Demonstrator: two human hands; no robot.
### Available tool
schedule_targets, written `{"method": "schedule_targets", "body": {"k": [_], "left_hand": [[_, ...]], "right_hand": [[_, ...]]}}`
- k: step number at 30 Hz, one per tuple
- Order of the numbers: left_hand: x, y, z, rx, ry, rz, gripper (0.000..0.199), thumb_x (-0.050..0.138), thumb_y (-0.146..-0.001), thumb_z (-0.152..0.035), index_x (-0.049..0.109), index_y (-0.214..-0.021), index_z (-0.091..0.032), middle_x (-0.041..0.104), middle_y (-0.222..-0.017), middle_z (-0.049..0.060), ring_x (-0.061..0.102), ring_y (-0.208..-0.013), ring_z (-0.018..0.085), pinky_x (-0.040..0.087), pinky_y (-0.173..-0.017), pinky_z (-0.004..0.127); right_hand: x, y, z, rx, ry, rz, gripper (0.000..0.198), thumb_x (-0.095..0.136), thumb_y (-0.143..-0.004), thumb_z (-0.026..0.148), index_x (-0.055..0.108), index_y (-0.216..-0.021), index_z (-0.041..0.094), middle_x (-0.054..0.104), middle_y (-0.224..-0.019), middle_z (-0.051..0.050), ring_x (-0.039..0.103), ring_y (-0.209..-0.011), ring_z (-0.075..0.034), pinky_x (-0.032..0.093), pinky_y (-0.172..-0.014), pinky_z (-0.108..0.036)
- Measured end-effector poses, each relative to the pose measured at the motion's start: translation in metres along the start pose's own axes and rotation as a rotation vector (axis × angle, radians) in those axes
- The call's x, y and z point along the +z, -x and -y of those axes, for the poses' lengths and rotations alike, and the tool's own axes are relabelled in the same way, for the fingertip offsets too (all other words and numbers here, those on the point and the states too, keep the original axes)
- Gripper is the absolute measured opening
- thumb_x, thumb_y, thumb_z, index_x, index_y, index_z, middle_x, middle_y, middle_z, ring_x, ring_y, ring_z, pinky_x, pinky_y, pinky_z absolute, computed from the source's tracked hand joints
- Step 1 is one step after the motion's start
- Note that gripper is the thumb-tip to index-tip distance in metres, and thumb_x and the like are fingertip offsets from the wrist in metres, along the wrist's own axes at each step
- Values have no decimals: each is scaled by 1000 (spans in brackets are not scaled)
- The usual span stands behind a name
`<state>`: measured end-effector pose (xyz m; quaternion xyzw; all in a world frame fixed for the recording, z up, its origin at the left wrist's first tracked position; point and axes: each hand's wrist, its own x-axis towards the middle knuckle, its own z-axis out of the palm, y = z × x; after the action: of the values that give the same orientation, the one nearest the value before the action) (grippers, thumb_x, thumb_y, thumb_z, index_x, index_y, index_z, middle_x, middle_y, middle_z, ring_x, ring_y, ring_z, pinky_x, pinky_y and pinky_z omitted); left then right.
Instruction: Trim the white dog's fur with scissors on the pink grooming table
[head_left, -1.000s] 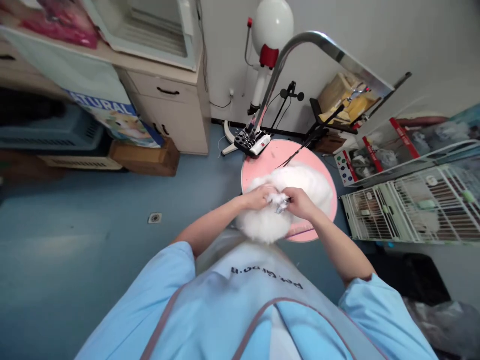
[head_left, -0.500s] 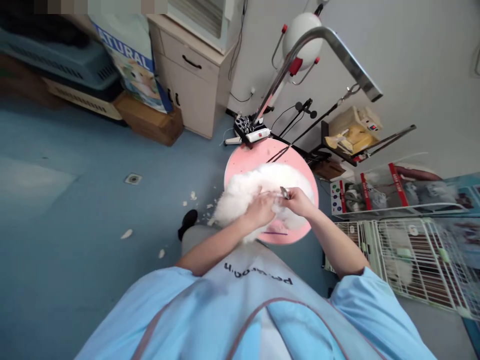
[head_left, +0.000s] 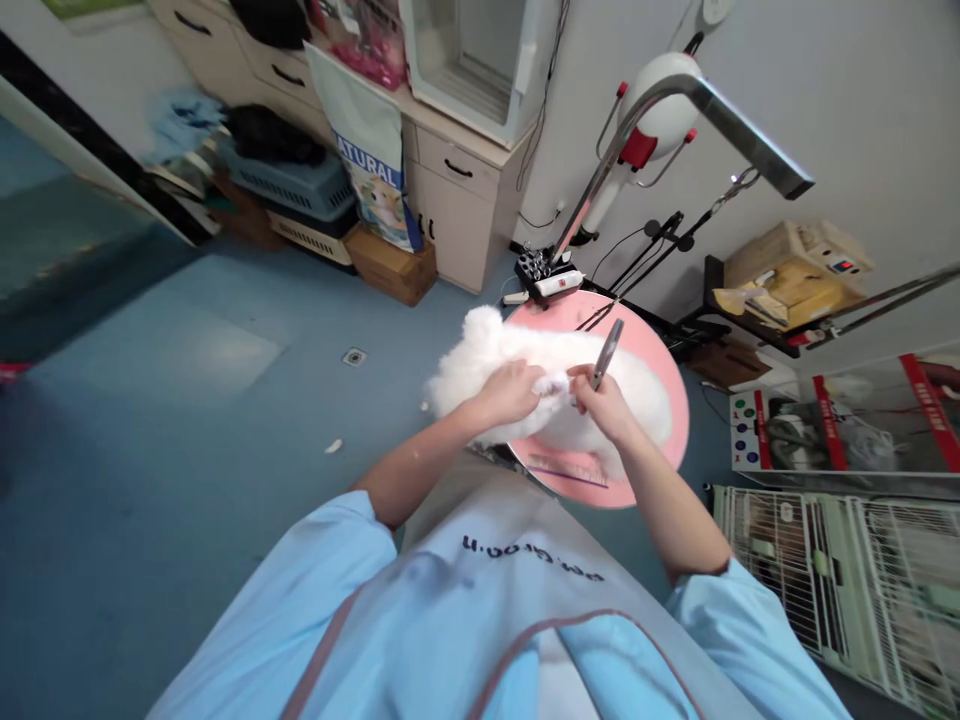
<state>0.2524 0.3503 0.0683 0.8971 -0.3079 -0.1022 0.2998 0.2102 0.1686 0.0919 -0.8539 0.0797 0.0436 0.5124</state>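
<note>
A white fluffy dog (head_left: 480, 350) lies on a round pink grooming table (head_left: 652, 345). My left hand (head_left: 514, 392) is closed on one of its paws (head_left: 552, 384), which pokes out between my two hands. In my right hand (head_left: 600, 398), just right of the paw, is a slim silver-grey metal tool (head_left: 609, 350), pointing upward; its exact kind is not clear. The fingertips of that hand are close to the paw, perhaps touching it. A comb with a purple spine (head_left: 570, 470) lies on the near side of the table.
A metal grooming arm (head_left: 697, 90) with a hanging strap (head_left: 667, 245) rises over the table. Scissors in a black holder (head_left: 540, 270) and a white clipper (head_left: 561, 284) sit at the table's far edge. Wire cages (head_left: 817, 560) stand at right, cabinets (head_left: 457, 200) behind.
My view has swung left. The tool in my right hand now stands upright, showing more of its length. The paw shows between my hands, and the dog's head end is raised more.
</note>
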Motion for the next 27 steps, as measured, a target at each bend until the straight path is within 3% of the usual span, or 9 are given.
{"method": "schedule_targets", "body": {"k": [3, 7, 11, 16, 19, 23, 27], "left_hand": [[-14, 0, 8, 15, 25, 1, 26, 49, -86, -19, 72, -94, -13, 69, -95, 13, 64, -86, 24, 47, -76, 33], [-36, -11, 20, 67, 193, 45, 24, 46, -86, -17, 70, -81, -13, 70, -86, 9, 63, -81, 20, 45, -73, 28], [-40, -27, 28, 61, 287, 6, 25, 46, -87, -15, 70, -81, -12, 72, -89, 9, 63, -83, 19, 44, -76, 29], [-31, -36, 26, -5, 327, 47, 26, 45, -92, -22, 66, -82, -11, 70, -84, 8, 60, -79, 18, 41, -71, 29], [-38, -32, 13, 48, 397, 62, 28, 42, -94, -26, 62, -79, -13, 67, -81, 5, 58, -76, 16, 41, -70, 28], [-58, -33, -21, 167, 438, 194, 25, 69, -76, -40, 64, -84, -16, 68, -82, 2, 59, -75, 17, 39, -65, 28], [-66, -53, -53, 288, 300, 301, 9, 61, -76, -25, 62, -73, -16, 66, -75, 3, 56, -69, 16, 33, -59, 27]], "right_hand": [[19, 2, 0, -26, 37, -38, 37, 72, -67, 49, 56, -83, 20, 56, -67, 3, 48, -60, -12, 40, -57, -26], [36, -9, 1, 9, -172, -48, 40, 70, -65, 45, 53, -92, 22, 57, -67, 4, 53, -60, -13, 43, -60, -27], [33, -18, 11, 22, -234, -73, 39, 69, -63, 43, 57, -93, 21, 62, -71, 2, 56, -63, -14, 44, -62, -28], [24, -19, 29, 76, -127, -77, 25, 68, -61, 41, 59, -69, 19, 54, -60, 3, 45, -57, -11, 36, -54, -25], [17, -15, 35, 134, -166, -103, 24, 63, -62, 42, 54, -60, 19, 50, -54, 3, 43, -54, -11, 35, -51, -25], [-6, -2, 39, 149, -192, -178, 19, 59, -60, 38, 55, -58, 19, 51, -53, 2, 43, -51, -11, 34, -48, -24], [-36, 17, 43, 155, -175, -214, 23, 65, -59, 38, 52, -55, 20, 46, -49, 4, 38, -47, -9, 30, -45, -23]]}}
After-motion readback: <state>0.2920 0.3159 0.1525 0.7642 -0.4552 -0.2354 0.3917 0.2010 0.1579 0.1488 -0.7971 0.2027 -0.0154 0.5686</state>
